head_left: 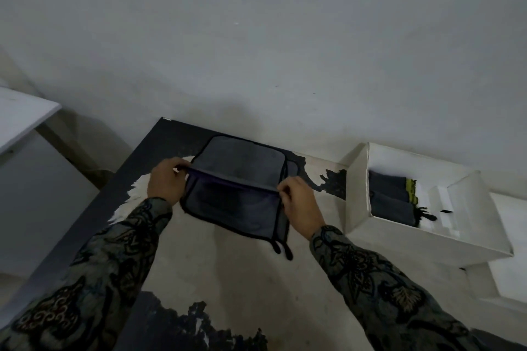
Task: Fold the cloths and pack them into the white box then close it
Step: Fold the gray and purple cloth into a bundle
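Observation:
A grey cloth [239,162] with a dark hem lies on the worn table, half folded, with its near layer lifted into a ridge. My left hand [168,182] pinches the left end of that raised fold. At the right end my right hand [299,205] pinches the same fold. Two dark hanging loops trail from the cloth's near right corner. To the right stands the open white box [356,196]. Inside it lie folded dark grey cloths [393,202], one showing a yellow-green edge.
The table [242,279] has peeling dark paint over a pale surface and stands against a white wall. A white lid or flap [507,279] lies beside the box at the right edge. A second white table [20,117] stands at the far left.

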